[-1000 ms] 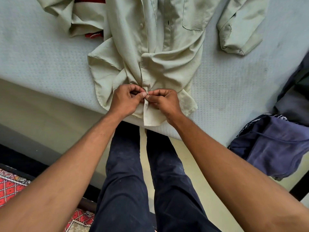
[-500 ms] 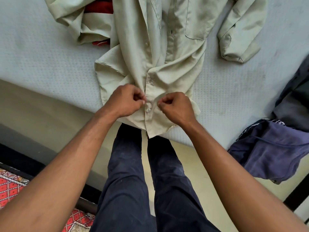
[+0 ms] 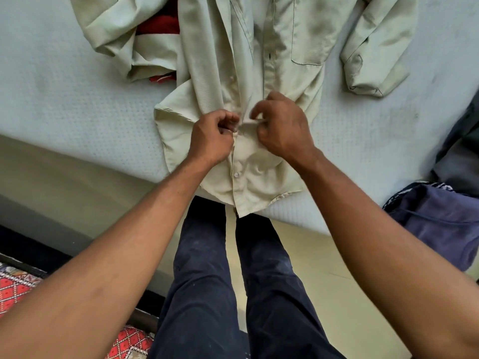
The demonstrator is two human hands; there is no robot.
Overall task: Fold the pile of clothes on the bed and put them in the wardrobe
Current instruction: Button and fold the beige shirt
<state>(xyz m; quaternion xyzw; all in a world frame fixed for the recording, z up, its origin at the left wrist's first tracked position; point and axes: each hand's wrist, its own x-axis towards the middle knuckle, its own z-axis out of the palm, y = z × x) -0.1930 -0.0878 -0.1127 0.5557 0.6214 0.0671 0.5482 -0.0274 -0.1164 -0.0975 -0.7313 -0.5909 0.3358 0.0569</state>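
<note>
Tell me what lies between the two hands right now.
In the head view, only the front button strip of the beige shirt lies between the left hand and the right hand; both pinch it there.

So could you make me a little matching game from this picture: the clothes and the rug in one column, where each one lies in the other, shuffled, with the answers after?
Things:
1. beige shirt
2. red garment
3. purple garment
4. patterned rug

Places:
A. on the floor, lower left
B. at the right edge of the bed
C. partly under the shirt's sleeve, top left
D. spread on the bed, pinched at its front by the left hand and right hand

Pairs: 1-D, 2-C, 3-B, 4-A.
</note>
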